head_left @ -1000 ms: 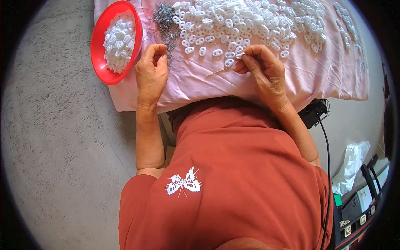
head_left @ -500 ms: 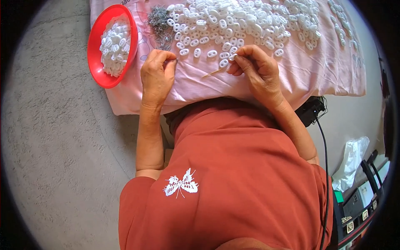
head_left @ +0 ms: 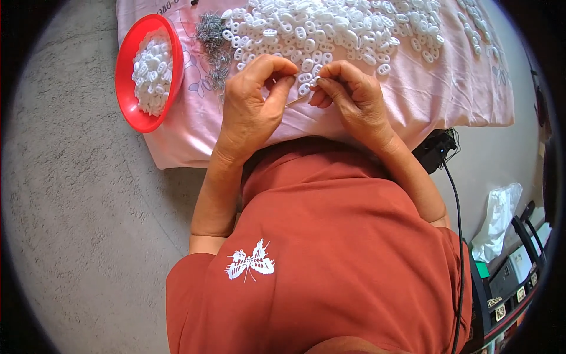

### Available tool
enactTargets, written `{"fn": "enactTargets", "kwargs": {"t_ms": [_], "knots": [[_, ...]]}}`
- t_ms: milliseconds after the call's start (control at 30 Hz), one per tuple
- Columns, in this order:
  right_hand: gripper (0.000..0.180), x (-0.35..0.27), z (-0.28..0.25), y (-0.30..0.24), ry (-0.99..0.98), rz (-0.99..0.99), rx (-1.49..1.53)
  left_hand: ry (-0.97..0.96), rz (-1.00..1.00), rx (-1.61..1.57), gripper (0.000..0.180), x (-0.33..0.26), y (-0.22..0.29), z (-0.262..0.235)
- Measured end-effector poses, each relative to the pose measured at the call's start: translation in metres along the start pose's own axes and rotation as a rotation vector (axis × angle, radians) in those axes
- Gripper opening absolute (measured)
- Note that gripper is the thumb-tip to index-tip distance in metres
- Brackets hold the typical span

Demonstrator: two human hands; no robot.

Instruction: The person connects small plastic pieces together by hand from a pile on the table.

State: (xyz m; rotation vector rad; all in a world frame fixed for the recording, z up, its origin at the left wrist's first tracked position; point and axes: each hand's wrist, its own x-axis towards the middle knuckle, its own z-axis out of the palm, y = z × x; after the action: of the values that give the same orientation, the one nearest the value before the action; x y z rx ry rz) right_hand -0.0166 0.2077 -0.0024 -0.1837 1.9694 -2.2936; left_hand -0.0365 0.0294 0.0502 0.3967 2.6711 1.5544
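Observation:
My right hand [head_left: 354, 97] pinches a small white oval two-hole piece [head_left: 314, 82] between thumb and fingertips. A thin pale wooden stick [head_left: 296, 101] also juts from that hand, pointing down and left. Close beside it, my left hand [head_left: 254, 100] has thumb and forefinger pressed together; whatever they hold is too small to make out. Just beyond both hands lies a wide heap of the same white two-hole pieces [head_left: 318, 26]. A tangle of small grey metal pieces [head_left: 210, 38] sits at its left end, past my left hand.
A red bowl [head_left: 125, 88] holding more white pieces stands at the table's left edge. The table is covered with a pink cloth [head_left: 413, 106]. Below its right side are a black device [head_left: 433, 150] and a cable [head_left: 458, 236]; a white plastic bag [head_left: 496, 221] lies farther right.
My left hand has moved right, away from the metal pieces, and is now close to my right hand's fingertips. My right hand stays nearly in place, still pinching the white piece and the stick.

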Motion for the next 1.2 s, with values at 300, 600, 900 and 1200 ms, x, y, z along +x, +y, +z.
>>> {"fn": "enactTargets", "kwargs": {"t_ms": [300,600,900,1200], "knots": [[0.002,0.000,-0.001,0.001,-0.003,-0.023,-0.027,-0.092,0.036,0.117,0.009,0.005,0.014,0.002],[0.002,0.001,0.000,0.002,0.003,-0.043,-0.035,-0.132,0.046,0.120,0.010,0.007,0.016,0.001],[0.002,0.001,0.000,0.001,-0.011,-0.050,-0.050,-0.151,0.048,0.123,0.010,0.007,0.017,0.001],[0.001,0.001,-0.002,0.000,-0.037,-0.070,-0.075,-0.196,0.141,0.163,0.012,0.011,0.022,-0.001]]}}
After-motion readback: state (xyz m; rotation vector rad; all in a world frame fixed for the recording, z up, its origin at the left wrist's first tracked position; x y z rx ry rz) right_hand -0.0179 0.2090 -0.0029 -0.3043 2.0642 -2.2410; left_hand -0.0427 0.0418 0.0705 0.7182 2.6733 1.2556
